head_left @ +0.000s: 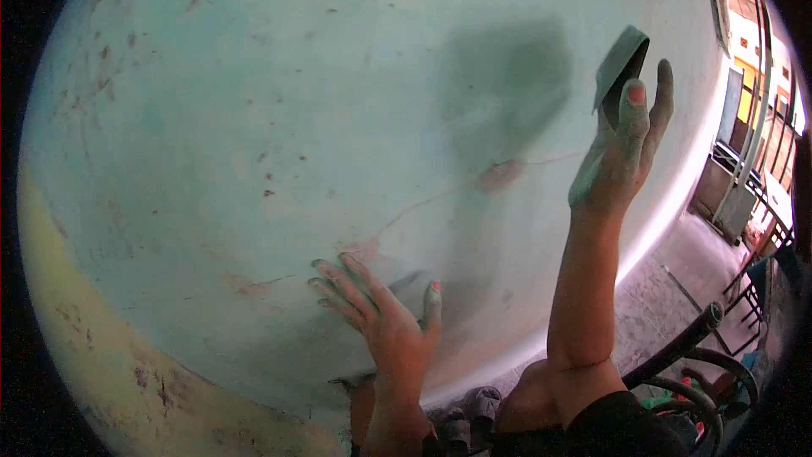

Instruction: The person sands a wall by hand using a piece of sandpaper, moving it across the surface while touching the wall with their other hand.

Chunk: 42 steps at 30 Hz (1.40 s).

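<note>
The pale green wall [364, 101] in front of me has brownish scuffs and a thin crack with chipped patches. My left hand [389, 313] rests against it low down, fingers spread and thumb out to the side, just under a chipped spot on the crack. Higher up and to the right, my right hand [626, 148] holds a folded piece of sandpaper [620, 63] at the wall, its dark inner side showing beside the thumb. Pale dust coats both hands.
A yellow band [93, 347] runs along the lower left of the wall. Black curved metal tubing [677, 347] stands close at my lower right. Beyond the wall's right edge are a tiled floor [651, 288], metal furniture and a bright barred opening [761, 101].
</note>
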### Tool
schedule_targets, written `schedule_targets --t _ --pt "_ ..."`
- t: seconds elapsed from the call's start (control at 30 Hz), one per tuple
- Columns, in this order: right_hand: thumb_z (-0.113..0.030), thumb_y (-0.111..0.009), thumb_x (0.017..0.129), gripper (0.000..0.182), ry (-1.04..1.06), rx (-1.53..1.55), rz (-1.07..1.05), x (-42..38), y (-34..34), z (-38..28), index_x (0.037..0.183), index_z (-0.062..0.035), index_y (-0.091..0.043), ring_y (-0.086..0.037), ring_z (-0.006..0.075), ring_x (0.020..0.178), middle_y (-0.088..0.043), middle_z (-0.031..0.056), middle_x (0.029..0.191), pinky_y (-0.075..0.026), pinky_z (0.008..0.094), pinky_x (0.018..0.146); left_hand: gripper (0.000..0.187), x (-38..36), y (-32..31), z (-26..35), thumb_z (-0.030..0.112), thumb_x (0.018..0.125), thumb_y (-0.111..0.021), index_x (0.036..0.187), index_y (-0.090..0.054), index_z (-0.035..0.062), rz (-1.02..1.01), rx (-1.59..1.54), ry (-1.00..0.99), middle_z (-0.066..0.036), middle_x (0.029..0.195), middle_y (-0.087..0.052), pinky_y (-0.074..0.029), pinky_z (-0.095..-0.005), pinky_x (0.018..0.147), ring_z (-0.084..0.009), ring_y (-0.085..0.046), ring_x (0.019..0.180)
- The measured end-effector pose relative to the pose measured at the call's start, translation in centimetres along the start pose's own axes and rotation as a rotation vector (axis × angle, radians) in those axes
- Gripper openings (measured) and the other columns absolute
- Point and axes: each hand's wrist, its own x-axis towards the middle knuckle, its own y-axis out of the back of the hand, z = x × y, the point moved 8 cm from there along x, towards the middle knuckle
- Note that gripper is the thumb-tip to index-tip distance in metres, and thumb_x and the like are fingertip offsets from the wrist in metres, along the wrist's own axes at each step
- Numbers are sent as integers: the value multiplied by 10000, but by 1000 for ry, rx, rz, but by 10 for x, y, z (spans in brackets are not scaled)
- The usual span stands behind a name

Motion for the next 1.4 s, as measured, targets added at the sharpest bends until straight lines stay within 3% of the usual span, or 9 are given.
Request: schedule_targets --t 0.23,0.3,0.97,1.03,1.17,1.27,1.33,1.37,1.4 --pt "-616 -631 845 996 -22 263 -157 -3 -10 -2 1530 -57 -174 -384 388 1351 -362 299 1452 -280 483 1129 1065 -1 0 -1 467 862 -647 1529 15 -33 56 69 -16 -338 1561 65 -17 -684 1114 -580 72 1416" --pt "-572 -560 901 776 -88 302 -105 -2 -7 3 1456 -58 -386 -443 298 1308 -479 138 1415 -326 511 1069 1066 -2 -1 -4 469 862 -646 1529 18 -31 61 82 -10 -331 1564 66 -17 -681 1116 -575 71 1419" --pt "-575 -537 918 713 -265 441 -251 3 -3 -19 1391 -50 -442 -516 347 1244 -535 181 1340 -401 588 1019 1098 -3 -1 -5 437 852 -675 1529 62 -16 84 132 -5 -323 1565 92 -17 -693 1111 -558 81 1427" --pt "-577 -544 916 796 -249 417 -221 4 1 -18 1464 -35 -345 -473 294 1282 -463 140 1416 -366 453 1081 1101 -4 -2 -7 435 850 -680 1529 59 -19 91 151 -21 -327 1563 91 -19 -694 1110 -560 82 1426" --pt "-565 -536 926 773 -244 407 -184 6 5 -14 1471 -54 -342 -468 300 1285 -462 154 1414 -358 461 1086 1097 -4 -1 -5 425 851 -683 1526 54 -27 90 149 -33 -336 1558 87 -23 -700 1106 -569 84 1420" --pt "-479 -636 902 802 -200 435 -209 7 7 -13 1495 -64 -291 -466 302 1290 -461 176 1410 -367 469 1080 1078 -4 1 -2 421 859 -676 1524 36 -38 102 166 -49 -342 1557 67 -27 -699 1106 -578 73 1417" --pt "-366 -786 809 947 -39 188 -228 4 7 -24 1508 -45 -233 -464 303 1294 -456 199 1410 -392 469 1064 1069 -4 2 0 419 861 -675 1523 24 -47 113 149 -57 -345 1557 59 -29 -701 1104 -580 69 1417" --pt "-307 -893 684 1106 73 58 -259 5 7 -24 1508 -30 -210 -461 304 1305 -411 193 1453 -424 457 1038 1061 -4 3 2 416 862 -673 1521 12 -55 125 132 -70 -347 1556 51 -31 -704 1101 -582 65 1416" --pt "-307 -893 684 1106 67 62 -266 5 6 -18 1508 -30 -210 -461 304 1305 -411 193 1453 -424 457 1038 1061 -4 3 1 416 862 -673 1521 12 -55 125 135 -61 -347 1556 51 -31 -704 1101 -582 65 1416"
